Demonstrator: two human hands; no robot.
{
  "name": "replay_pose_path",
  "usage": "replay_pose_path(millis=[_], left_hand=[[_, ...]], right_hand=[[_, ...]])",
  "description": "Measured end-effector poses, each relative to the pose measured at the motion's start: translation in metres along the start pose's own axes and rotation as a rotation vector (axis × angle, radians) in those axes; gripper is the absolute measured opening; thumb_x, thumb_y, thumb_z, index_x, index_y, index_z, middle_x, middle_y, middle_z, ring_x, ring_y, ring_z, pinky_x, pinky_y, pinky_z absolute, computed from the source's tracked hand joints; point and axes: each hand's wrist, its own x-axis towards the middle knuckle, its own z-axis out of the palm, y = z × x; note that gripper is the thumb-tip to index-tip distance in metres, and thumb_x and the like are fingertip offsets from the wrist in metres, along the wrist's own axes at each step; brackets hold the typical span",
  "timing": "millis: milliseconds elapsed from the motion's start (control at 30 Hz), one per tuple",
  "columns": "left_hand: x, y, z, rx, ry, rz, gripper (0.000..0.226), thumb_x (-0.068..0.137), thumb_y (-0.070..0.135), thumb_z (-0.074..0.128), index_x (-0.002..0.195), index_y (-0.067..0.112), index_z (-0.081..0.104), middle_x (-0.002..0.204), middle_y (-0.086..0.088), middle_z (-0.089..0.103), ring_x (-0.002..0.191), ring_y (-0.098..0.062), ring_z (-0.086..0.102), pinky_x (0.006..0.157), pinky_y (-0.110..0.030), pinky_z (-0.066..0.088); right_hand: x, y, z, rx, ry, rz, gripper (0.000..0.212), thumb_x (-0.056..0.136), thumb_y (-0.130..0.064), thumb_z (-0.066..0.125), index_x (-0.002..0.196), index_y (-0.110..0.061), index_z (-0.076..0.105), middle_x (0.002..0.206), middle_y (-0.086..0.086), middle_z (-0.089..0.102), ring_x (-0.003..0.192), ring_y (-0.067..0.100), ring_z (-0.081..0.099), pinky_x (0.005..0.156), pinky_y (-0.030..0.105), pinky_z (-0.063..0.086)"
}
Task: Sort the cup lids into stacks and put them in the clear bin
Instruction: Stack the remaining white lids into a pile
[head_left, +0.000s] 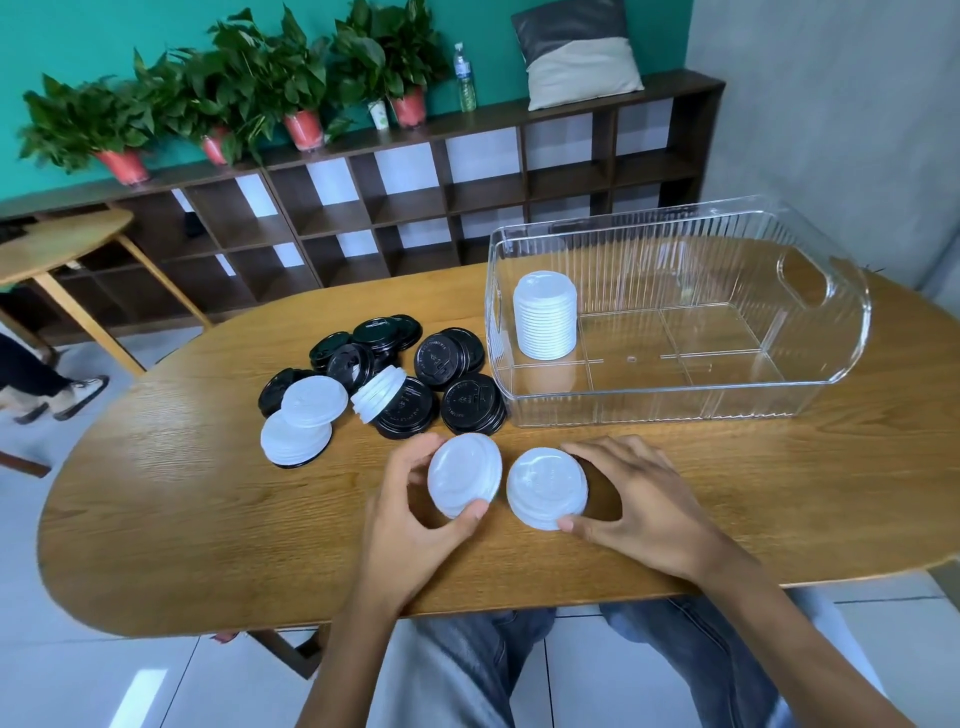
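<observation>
My left hand grips a short stack of white lids between thumb and fingers, tilted, just above the table. Beside it my right hand grips a second short stack of white lids that rests on the wood. A clear ribbed bin stands at the back right with a tall stack of white lids in its near-left corner. Left of the bin lies a loose pile of black lids mixed with white lids, some in small tilted stacks.
The oval wooden table has bare wood at the left and along the front edge. A dark cubby shelf with potted plants, a bottle and a cushion lines the back wall. A second table and a person's legs are at far left.
</observation>
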Motion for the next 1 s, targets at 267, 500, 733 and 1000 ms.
replay_pose_path(millis=[267, 500, 733, 1000], left_hand=[[0.004, 0.016, 0.038, 0.0, -0.171, 0.083, 0.074, 0.07, 0.042, 0.089, 0.133, 0.033, 0.051, 0.134, 0.017, 0.059, 0.126, -0.012, 0.058, 0.103, -0.022, 0.045], [0.005, 0.011, 0.04, 0.088, -0.224, 0.076, 0.084, 0.07, 0.059, 0.086, 0.139, 0.054, 0.039, 0.137, 0.021, 0.057, 0.13, -0.012, 0.056, 0.105, -0.032, 0.047], [0.004, 0.013, 0.041, 0.157, -0.222, 0.094, 0.085, 0.07, 0.067, 0.081, 0.14, 0.064, 0.032, 0.139, 0.031, 0.051, 0.132, -0.007, 0.051, 0.107, -0.036, 0.046], [0.003, 0.013, 0.038, 0.172, -0.262, 0.089, 0.078, 0.075, 0.059, 0.077, 0.14, 0.063, 0.034, 0.14, 0.026, 0.053, 0.135, -0.002, 0.046, 0.108, -0.023, 0.04]], right_hand=[[0.0, 0.002, 0.001, 0.063, -0.013, 0.012, 0.091, 0.072, -0.077, 0.058, 0.148, -0.052, 0.016, 0.119, -0.057, 0.031, 0.124, -0.015, 0.017, 0.102, 0.0, 0.0], [0.002, 0.006, 0.004, 0.079, -0.051, 0.028, 0.091, 0.071, -0.079, 0.056, 0.147, -0.057, 0.012, 0.141, -0.024, 0.047, 0.137, -0.001, 0.024, 0.114, 0.027, 0.02], [-0.001, 0.007, 0.003, 0.07, -0.016, -0.004, 0.085, 0.076, -0.07, 0.064, 0.148, -0.056, 0.022, 0.13, -0.019, 0.037, 0.115, -0.014, 0.015, 0.101, 0.018, 0.015], [-0.003, 0.003, 0.0, 0.078, 0.033, -0.053, 0.069, 0.084, -0.071, 0.042, 0.147, -0.045, 0.039, 0.115, -0.059, 0.024, 0.116, -0.026, 0.016, 0.099, 0.011, 0.017]])
